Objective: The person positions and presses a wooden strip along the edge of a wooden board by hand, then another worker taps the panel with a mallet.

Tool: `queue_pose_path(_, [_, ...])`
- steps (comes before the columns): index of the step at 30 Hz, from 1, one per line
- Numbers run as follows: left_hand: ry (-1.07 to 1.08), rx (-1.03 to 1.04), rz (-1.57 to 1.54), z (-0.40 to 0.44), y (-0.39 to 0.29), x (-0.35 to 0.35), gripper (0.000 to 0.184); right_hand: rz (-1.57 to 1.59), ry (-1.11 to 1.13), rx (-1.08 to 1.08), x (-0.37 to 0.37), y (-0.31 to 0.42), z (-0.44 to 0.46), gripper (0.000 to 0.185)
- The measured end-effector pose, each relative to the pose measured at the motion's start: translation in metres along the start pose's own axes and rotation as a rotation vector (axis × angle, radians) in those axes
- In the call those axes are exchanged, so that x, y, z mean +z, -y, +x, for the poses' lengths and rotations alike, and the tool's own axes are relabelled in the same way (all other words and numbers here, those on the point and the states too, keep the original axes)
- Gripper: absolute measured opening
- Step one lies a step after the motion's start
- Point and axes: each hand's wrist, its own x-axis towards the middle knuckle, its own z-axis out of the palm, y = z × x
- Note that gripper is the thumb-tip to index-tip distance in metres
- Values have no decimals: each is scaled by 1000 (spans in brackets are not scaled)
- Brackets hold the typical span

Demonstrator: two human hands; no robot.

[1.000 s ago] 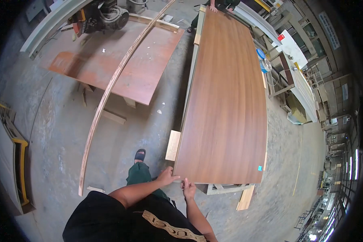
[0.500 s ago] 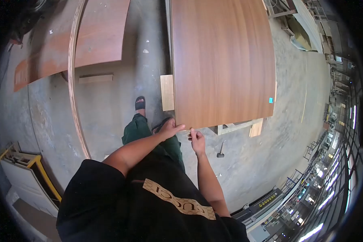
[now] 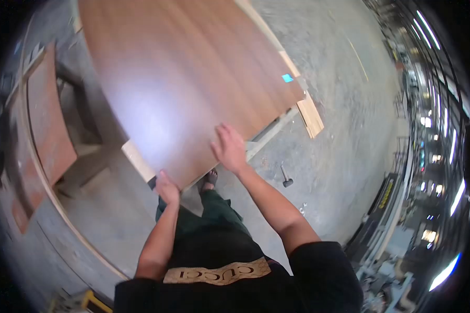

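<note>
A large brown wood-grain panel lies flat in front of me, raised off the floor, with a small blue sticker near its right corner. My left hand is at the panel's near left corner, its fingers closed around the edge and slightly blurred. Over the panel's near edge, my right hand has its fingers spread, holding nothing; whether it presses on the surface I cannot tell. Pale wooden pieces stick out beneath the panel, one at the left and another at the right.
A hammer with a dark head lies on the concrete floor to the right. Reddish-brown sheets stand at the left behind a long curved-looking strip. Machinery lines the right side. A yellow-edged object sits at lower left.
The view has turned, so the panel now appears slanted. My hands, close together at the panel's edge before, are now apart. My right hand has opened and reached over the panel.
</note>
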Motion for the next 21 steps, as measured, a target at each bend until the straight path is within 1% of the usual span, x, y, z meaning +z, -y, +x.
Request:
queue_pose_path(1, [-22,-30,9,-5,-14,-6,68,-59,0,-14,6,-15,3,52])
queue_pose_path(2, [-5,-44,-7,3,3,-2,69,-69,104,12,27,-40,-1,58])
queue_pose_path(3, [14,-65,-16,11,15,4,70,-52,74,46,32,-55,-4,58])
queue_pose_path(5, [6,34,32,1,-4,-5,71,-11,115,-101,31,-70,-14,57])
queue_pose_path(6, [54,1,15,2,-7,-6,72,2,92,-91,20,-75,-14,57])
queue_pose_path(7, [94,-41,-9,2,-7,-7,72,120,143,-48,10,-77,-15,55])
queue_pose_path(8, [-1,51,83,-6,-16,-10,66,244,197,-5,-1,-76,-20,54])
queue_pose_path(9, [-14,72,97,-9,-16,-12,66,265,178,-3,-13,-77,-29,54])
queue_pose_path(11, [-129,168,290,-6,-18,-8,58,387,180,-35,-40,-92,-51,50])
queue_pose_path(12, [-77,198,214,-6,-18,-7,54,387,85,-58,-37,-105,-68,45])
queue_pose_path(14, [-53,453,213,-37,-28,-13,66,441,115,74,-34,-134,-111,42])
queue_pose_path(15, [25,466,111,-57,-35,-15,79,416,158,167,-31,-152,-135,40])
queue_pose_path(16, [20,471,124,-66,-35,-19,79,390,208,256,-23,-172,-164,39])
queue_pose_path(18, [181,616,114,-78,-32,-31,81,307,185,345,34,-235,-244,38])
queue_pose_path(19, [191,567,-4,-84,-26,-32,77,171,251,371,38,-253,-283,38])
queue_pose_path(20, [187,563,7,-71,-11,-35,77,215,477,719,9,-248,-307,37])
queue_pose_path(21, [259,462,29,-47,8,-39,75,36,682,477,34,-281,-358,42])
